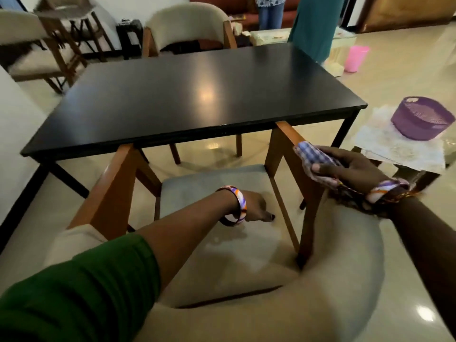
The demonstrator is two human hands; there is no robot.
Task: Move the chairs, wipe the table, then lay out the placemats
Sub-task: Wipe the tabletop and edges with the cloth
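Cream chair [222, 243] with wooden arms, right hand [355, 169] gripping checked cloth [313, 156], left hand [256, 208] unclear

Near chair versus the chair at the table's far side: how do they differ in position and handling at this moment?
The near chair sits below the camera with its wooden arms' front ends under the black table's near edge; the far chair stands across the table, facing this way. The left hand is over the near chair's seat and the right hand, holding a checked cloth, rests at its arm; nobody touches the far chair. Both share cream upholstery and brown wooden frames.
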